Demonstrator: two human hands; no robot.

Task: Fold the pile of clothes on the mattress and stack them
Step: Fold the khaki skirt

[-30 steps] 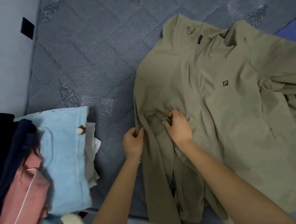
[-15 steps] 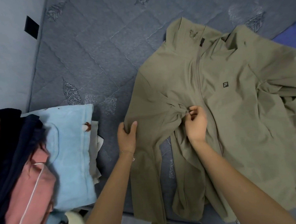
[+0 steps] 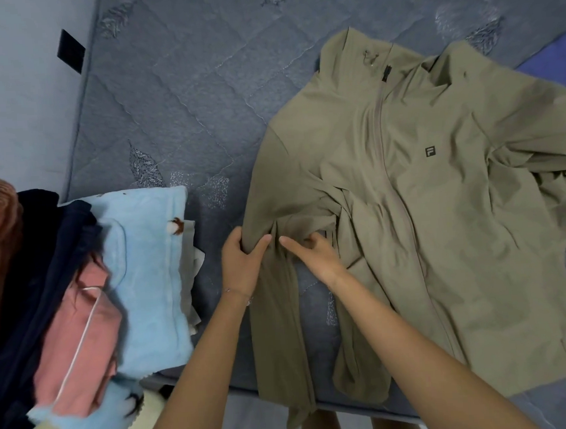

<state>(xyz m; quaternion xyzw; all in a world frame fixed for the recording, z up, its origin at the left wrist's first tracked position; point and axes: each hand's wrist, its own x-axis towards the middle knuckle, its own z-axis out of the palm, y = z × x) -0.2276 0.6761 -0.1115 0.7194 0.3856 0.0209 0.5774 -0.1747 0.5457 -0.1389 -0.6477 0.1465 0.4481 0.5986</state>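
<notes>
Head view shows us the olive zip jacket (image 3: 458, 236) spread front-up on the mattress (image 3: 185, 104). Its sleeve (image 3: 275, 331) runs parallel to the zip (image 3: 383, 135) on the zip's left. Our left hand (image 3: 241, 263) grips the sleeve's top, farther from the zip; the right hand (image 3: 317, 258), nearer it, curls its fingers (image 3: 314, 240) into the bunched cloth, so we judge the fold goes zipward.
</notes>
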